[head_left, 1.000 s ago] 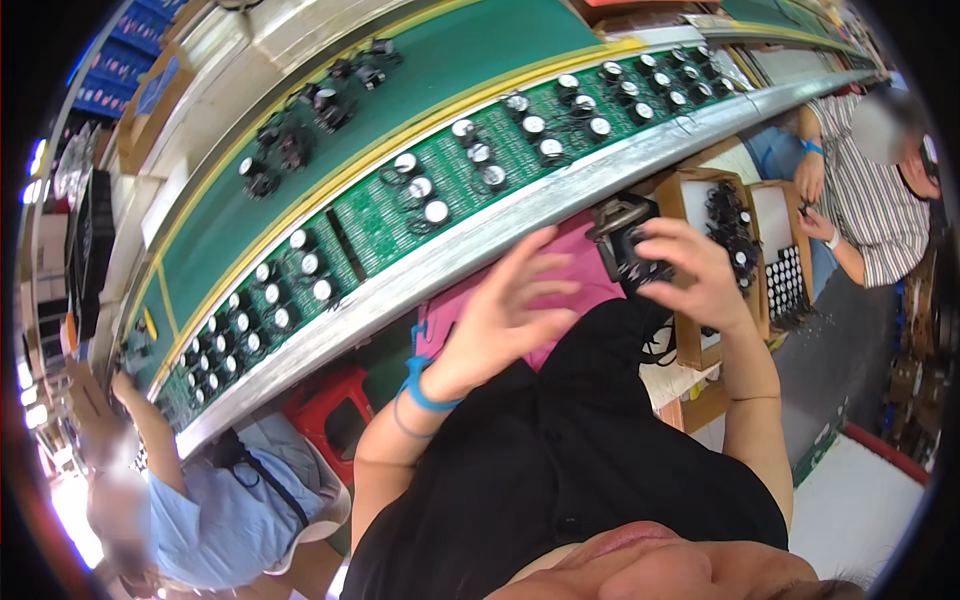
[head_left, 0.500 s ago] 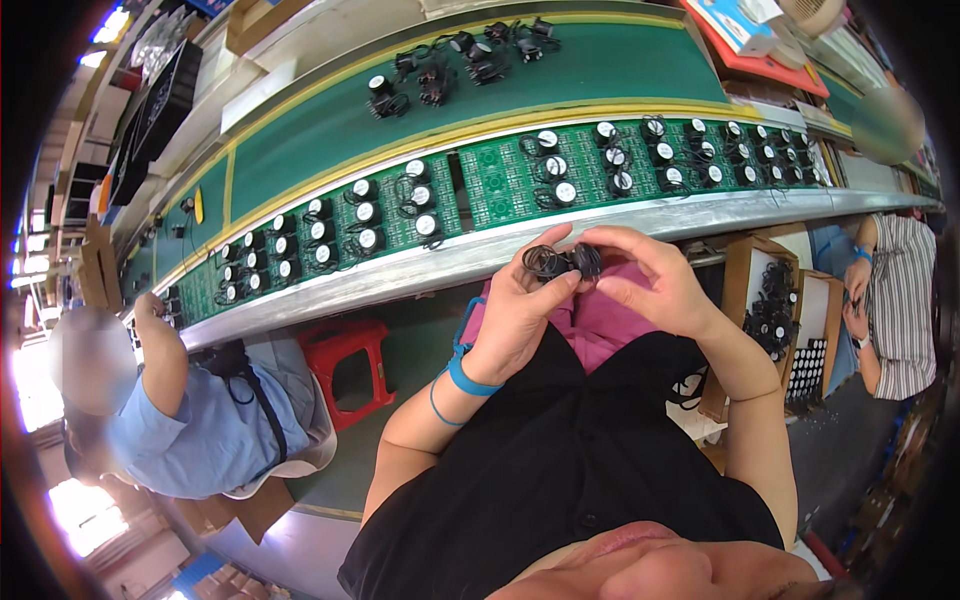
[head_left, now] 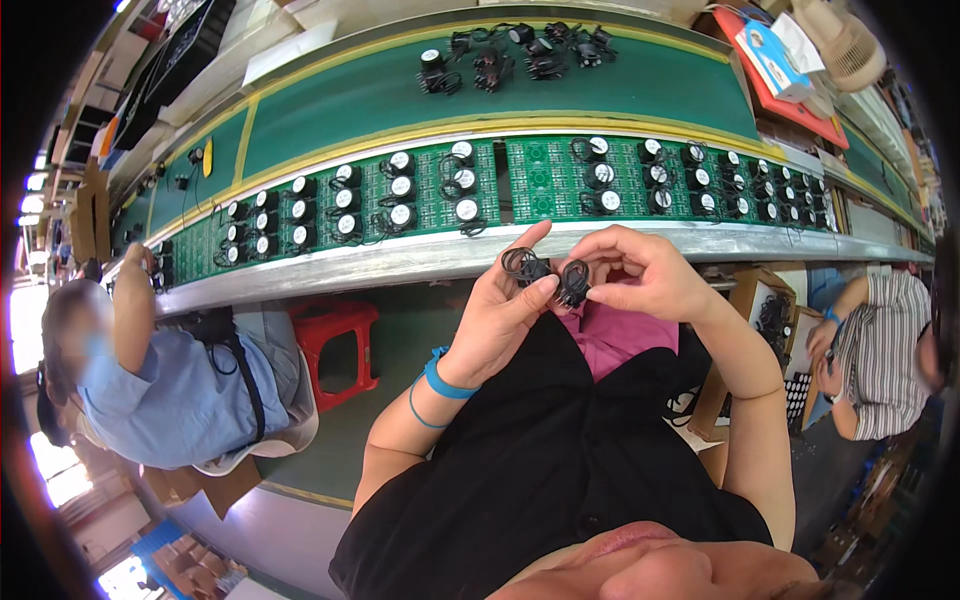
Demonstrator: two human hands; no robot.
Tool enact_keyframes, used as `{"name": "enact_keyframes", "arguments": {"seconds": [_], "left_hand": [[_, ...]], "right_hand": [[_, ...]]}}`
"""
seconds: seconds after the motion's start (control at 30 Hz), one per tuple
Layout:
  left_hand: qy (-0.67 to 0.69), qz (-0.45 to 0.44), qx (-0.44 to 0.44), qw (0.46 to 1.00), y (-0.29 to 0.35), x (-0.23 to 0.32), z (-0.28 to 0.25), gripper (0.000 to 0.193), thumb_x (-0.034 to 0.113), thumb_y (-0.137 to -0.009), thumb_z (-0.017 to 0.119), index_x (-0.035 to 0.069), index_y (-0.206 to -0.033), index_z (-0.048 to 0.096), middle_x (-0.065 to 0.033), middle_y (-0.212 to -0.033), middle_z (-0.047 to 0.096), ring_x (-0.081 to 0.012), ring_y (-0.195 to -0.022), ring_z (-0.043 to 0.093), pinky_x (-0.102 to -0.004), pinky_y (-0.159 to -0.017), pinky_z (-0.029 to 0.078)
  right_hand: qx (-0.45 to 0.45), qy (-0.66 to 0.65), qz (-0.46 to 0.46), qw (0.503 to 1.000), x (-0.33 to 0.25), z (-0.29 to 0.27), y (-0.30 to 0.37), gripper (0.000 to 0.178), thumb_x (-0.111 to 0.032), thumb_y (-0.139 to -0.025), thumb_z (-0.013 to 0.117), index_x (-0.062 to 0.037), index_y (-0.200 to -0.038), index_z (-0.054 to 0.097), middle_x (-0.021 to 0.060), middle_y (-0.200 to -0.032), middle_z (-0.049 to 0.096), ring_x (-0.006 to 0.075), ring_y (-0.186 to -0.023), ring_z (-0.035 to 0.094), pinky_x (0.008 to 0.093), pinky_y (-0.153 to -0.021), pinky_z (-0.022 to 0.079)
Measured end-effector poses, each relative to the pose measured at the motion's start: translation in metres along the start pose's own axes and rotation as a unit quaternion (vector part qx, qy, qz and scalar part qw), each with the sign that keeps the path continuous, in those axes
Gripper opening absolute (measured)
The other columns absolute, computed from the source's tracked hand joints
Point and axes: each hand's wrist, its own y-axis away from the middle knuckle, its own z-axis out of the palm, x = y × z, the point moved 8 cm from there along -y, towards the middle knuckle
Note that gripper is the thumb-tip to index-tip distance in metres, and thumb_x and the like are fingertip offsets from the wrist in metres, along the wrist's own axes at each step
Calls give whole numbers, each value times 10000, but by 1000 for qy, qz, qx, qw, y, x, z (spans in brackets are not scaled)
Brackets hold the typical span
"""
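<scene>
In front of my lap, my left hand (head_left: 498, 318) is closed on a black part with a coiled black cable (head_left: 524, 265), its thumb across it. Close beside it, my right hand (head_left: 655, 280) pinches a second black part with a looped cable (head_left: 574, 283) between thumb and fingertips. The two parts nearly touch; fingers partly hide both. Just beyond my hands lies a row of green circuit boards (head_left: 540, 180), bearing black cylindrical parts with white round tops (head_left: 603, 202) and black cables.
A pile of black cabled parts (head_left: 540, 58) lies on the green belt (head_left: 350, 110) behind the boards. The metal rail (head_left: 370, 265) runs along the near edge. Co-workers sit left and right. A red stool (head_left: 335, 350), a cardboard box (head_left: 742, 300), a tissue box (head_left: 780, 62) and a fan (head_left: 845, 50) stand around.
The view has shifted, so the bench appears moved right and slightly down. My hands stay together, and the part in my right hand has been turned, its cable loop now facing me.
</scene>
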Motion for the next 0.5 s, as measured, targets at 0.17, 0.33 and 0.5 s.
{"name": "enact_keyframes", "arguments": {"seconds": [0.17,0.33,0.5], "left_hand": [[-108,40,82,990,19,13,-36,434,56,-901,581,26,-1291,395,-70,-1010,578,-91,-729,538,-201,-594,439],[-170,39,122,977,29,14,-43,391,14,-836,654,45,-1170,454,-60,-945,581,-67,-669,509,-181,-528,400],[-219,79,119,965,33,19,-41,340,40,-818,691,15,-1108,515,-1,-893,527,-55,-700,502,-180,-569,419]], "right_hand": [[90,461,-215,856,-51,3,-25,412,60,-726,655,-21,-1116,552,107,-985,619,224,-855,615,323,-771,497],[60,604,-151,781,-30,1,-59,455,-30,-753,651,-93,-1184,521,85,-942,641,258,-839,606,364,-819,424],[44,620,-125,773,-19,3,-70,446,-23,-765,623,-76,-1187,489,94,-816,627,271,-832,607,382,-785,415]]}}
